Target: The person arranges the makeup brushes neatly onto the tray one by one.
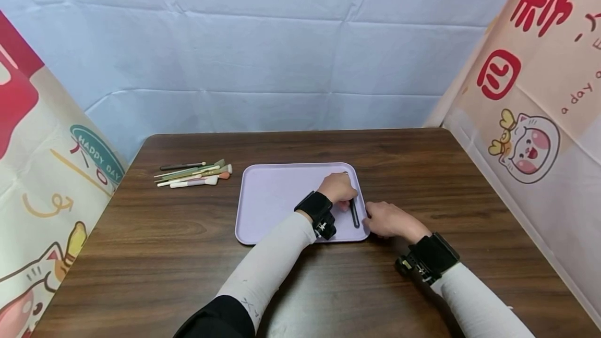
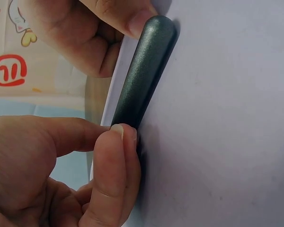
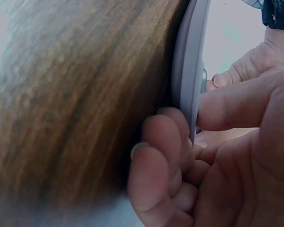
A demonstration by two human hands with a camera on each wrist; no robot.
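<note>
My left hand [image 1: 339, 189] pinches a dark makeup brush [image 1: 354, 214] between thumb and fingers, over the right side of a lilac tray [image 1: 281, 197]. In the left wrist view the smooth, round-ended handle [image 2: 146, 66] slants out past the fingertips; the hand hides much of the rest. At the tray's right edge, toward its front corner, my right hand [image 1: 392, 220] holds the rim. The right wrist view has its thumb on the inner side of the rim [image 3: 191, 61] and its curled fingers on the outer side.
Several makeup brushes [image 1: 194, 175] with light, green and dark handles lie in a loose bunch left of the tray. Everything stands on a brown wood-grain table [image 1: 188, 254]. A pale blue cloth [image 1: 263, 56] hangs behind, with printed cloths at both sides.
</note>
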